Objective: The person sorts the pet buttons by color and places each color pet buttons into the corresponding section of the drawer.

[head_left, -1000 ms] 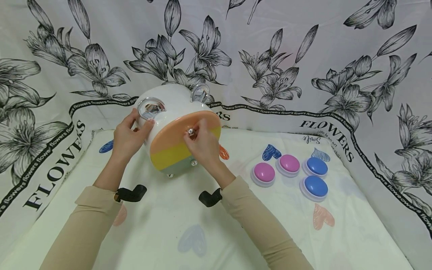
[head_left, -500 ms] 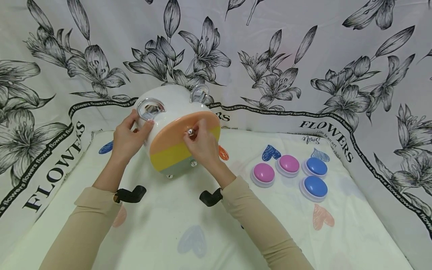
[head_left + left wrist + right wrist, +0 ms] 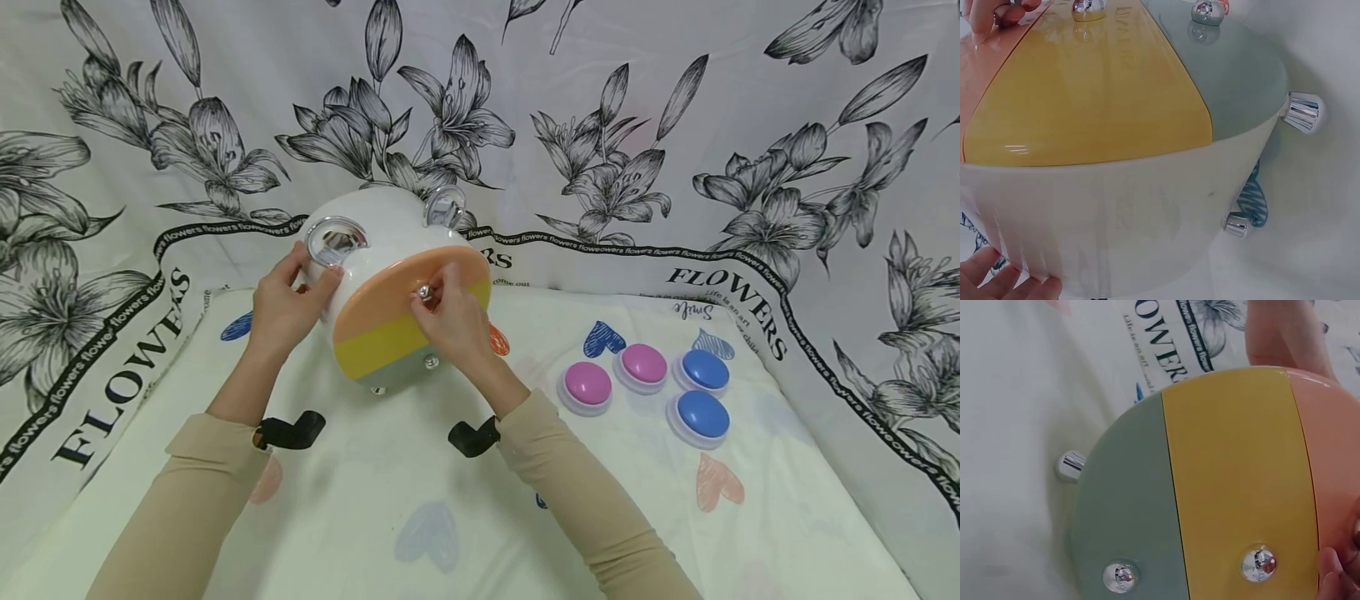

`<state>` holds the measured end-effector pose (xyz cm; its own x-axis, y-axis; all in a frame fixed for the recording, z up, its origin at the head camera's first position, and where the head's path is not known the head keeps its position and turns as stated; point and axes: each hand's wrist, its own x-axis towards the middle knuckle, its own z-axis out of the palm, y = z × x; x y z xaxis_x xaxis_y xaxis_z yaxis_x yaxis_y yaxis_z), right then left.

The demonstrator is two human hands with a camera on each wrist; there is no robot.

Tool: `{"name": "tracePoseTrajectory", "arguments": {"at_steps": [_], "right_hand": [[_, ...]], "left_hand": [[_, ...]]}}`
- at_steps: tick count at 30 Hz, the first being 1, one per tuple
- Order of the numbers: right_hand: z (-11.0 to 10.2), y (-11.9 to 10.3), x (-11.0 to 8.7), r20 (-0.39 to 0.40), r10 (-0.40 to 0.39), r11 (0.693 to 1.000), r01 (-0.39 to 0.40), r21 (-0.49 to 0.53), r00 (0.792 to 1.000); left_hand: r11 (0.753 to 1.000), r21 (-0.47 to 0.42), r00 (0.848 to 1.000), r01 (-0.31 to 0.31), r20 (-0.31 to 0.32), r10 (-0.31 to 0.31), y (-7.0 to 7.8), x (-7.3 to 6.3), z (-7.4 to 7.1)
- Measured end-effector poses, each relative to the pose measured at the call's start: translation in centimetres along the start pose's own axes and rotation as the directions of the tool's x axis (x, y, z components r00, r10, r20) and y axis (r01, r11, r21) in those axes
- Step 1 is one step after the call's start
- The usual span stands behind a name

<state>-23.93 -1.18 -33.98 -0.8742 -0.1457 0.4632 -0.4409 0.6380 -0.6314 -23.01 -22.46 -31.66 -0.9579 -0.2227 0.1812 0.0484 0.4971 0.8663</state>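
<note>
A white rounded storage box [image 3: 382, 208] stands tilted in the head view, its flat front striped orange, yellow and green. My left hand [image 3: 288, 304] rests against its left side, just below a chrome ring [image 3: 336, 240]. In the left wrist view, the spread fingers [image 3: 1040, 289] press on the white wall. With thumb and fingers, my right hand [image 3: 453, 321] pinches the silver knob [image 3: 424, 292] on the orange panel [image 3: 382, 287]. Silver knobs also show on the yellow panel [image 3: 1241, 475] and the green panel [image 3: 1132, 506] in the right wrist view.
Right of the box, two pink domed round pieces [image 3: 587, 383] and two blue ones [image 3: 703, 413] sit on the heart-print tablecloth [image 3: 360, 517]. Behind them hangs a flower-print cloth [image 3: 570, 50]. Short chrome feet [image 3: 1304, 112] stick out from the box.
My right wrist and forearm have shifted slightly to the right, with the fingers still at the knob. The left hand and the box look unmoved.
</note>
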Motion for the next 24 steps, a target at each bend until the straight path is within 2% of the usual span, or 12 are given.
{"name": "tracePoseTrajectory", "arguments": {"at_steps": [7, 15, 24], "right_hand": [[-0.1, 0.4, -0.4, -0.018, -0.051, 0.998, 0.052, 0.039, 0.999], [0.5, 1.9, -1.4, -0.071, -0.132, 0.984, 0.139, 0.112, 0.989], [1.8, 3.2, -3.2, -0.018, -0.061, 0.998, 0.061, 0.013, 0.998]], "left_hand": [[1.0, 0.001, 1.0, -0.011, -0.002, 0.011, -0.1, 0.1, 0.0], [1.0, 0.004, 1.0, -0.022, -0.009, 0.022, -0.1, 0.0, -0.1], [1.0, 0.001, 1.0, -0.008, -0.005, 0.008, -0.1, 0.0, -0.1]]}}
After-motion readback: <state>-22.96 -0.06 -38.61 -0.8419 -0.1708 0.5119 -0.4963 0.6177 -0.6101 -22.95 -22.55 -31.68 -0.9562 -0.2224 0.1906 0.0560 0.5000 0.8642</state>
